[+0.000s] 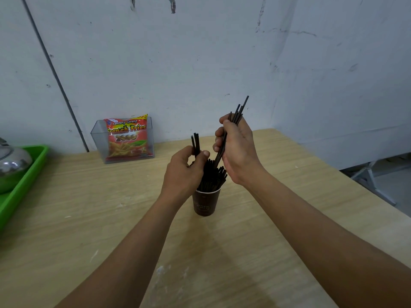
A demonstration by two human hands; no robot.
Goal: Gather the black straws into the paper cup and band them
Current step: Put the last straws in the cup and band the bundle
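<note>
Bare forearms reaching over the wooden desk [89,218], right hand [239,150] gripping a tilted bundle of black straws [236,114], left hand [186,167] pinching a few straws [195,142], both above the straw-filled paper cup [205,204] mid-desk, snack packet [127,137] in clear holder at the far edge, green tray [24,181] at the left edge, white wall [200,52] behind.

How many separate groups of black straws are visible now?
3: one bundle in the right hand, a few straws in the left hand, the rest standing in the paper cup. Single straws are too many to count.
</note>
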